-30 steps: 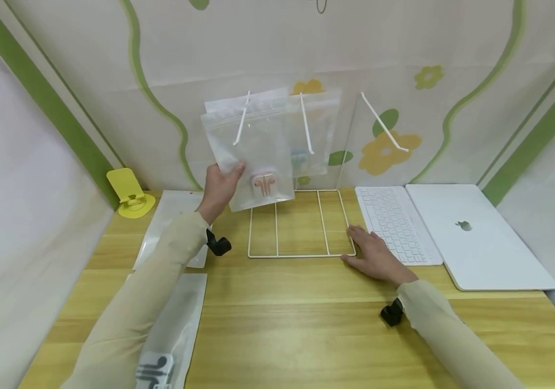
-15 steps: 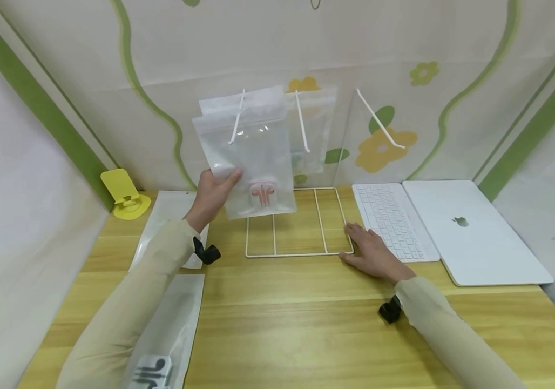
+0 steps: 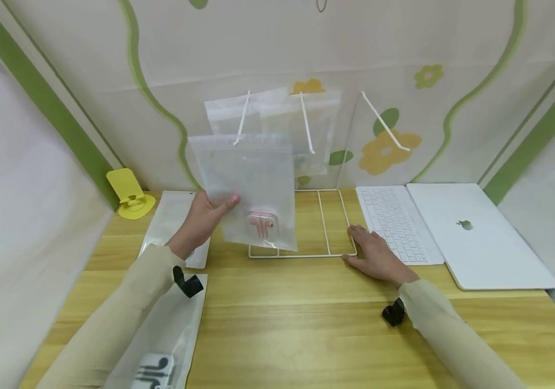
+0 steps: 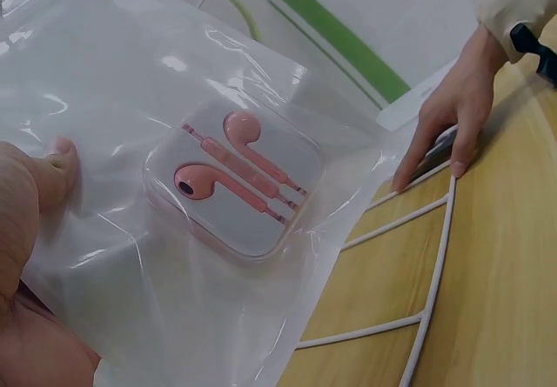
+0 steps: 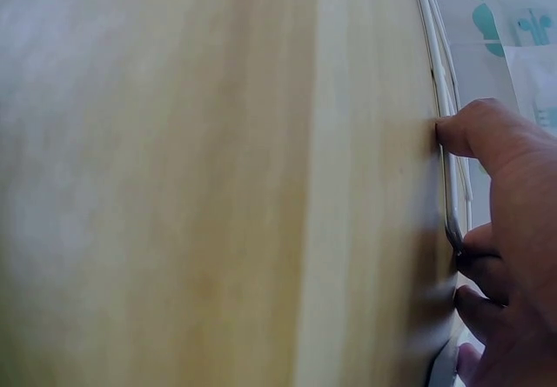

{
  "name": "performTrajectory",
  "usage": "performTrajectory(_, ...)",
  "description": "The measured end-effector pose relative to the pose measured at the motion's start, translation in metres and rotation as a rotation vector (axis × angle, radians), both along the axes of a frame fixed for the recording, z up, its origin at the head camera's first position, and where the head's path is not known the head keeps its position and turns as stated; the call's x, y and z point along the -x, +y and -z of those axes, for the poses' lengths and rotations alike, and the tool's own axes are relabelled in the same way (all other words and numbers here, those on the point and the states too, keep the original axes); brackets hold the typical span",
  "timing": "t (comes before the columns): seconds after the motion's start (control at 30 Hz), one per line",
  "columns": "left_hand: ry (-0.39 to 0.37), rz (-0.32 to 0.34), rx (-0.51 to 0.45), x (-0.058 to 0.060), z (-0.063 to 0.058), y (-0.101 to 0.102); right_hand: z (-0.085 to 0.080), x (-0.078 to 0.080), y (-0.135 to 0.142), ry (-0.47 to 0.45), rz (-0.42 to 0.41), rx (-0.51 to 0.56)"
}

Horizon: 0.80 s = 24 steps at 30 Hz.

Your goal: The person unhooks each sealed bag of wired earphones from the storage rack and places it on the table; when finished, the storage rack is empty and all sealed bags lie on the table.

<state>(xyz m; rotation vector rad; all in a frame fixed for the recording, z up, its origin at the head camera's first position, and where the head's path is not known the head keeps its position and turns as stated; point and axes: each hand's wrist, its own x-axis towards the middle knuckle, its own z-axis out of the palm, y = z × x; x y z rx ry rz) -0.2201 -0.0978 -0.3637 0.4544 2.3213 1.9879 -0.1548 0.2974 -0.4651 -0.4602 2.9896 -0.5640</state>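
Note:
My left hand [image 3: 200, 219] pinches the left edge of a clear zip bag [image 3: 253, 173], thumb on its front. Inside the bag lies a square case of pink earphones [image 4: 235, 178]. The bag's top is by the tip of the left white hook [image 3: 242, 121]; I cannot tell whether the hook still passes through it. Another bag [image 3: 216, 116] hangs behind on that hook, and a bag [image 3: 327, 129] with bluish contents hangs on the middle hook. My right hand [image 3: 376, 256] holds the front right corner of the white wire rack [image 3: 302, 256], thumb and fingers around the wires.
At right lie a white keyboard [image 3: 394, 224] and a closed laptop [image 3: 486, 232]. A yellow phone stand [image 3: 129, 192] stands at the back left. Two bags lie at left, the nearer bag [image 3: 180, 310] with a boxed pair of earphones. The right hook [image 3: 384, 124] carries no bag.
My left hand has drawn the bag with the pink earphones forward and down along the left hook, away from the bag behind. The right hand has stayed on the rack's corner.

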Motion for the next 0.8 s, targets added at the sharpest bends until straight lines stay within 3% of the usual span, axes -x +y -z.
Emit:
performTrajectory(0.27, -0.027, -0.018, 0.047, -0.039, -0.007, -0.008, -0.004, 0.001, 0.001, -0.017, -0.006, -0.005)
performTrajectory(0.4, -0.028, -0.024, 0.034, -0.050, -0.015, -0.010, -0.003, 0.001, 0.003, -0.026, -0.002, -0.009)
performTrajectory(0.53, 0.001, -0.001, 0.088, -0.059, -0.023, -0.014, -0.001, 0.000, 0.002, -0.021, -0.003, 0.007)
performTrajectory(0.8, -0.018, 0.048, 0.211, -0.093, -0.019, -0.024, -0.002, 0.000, 0.000, -0.002, -0.009, 0.005)
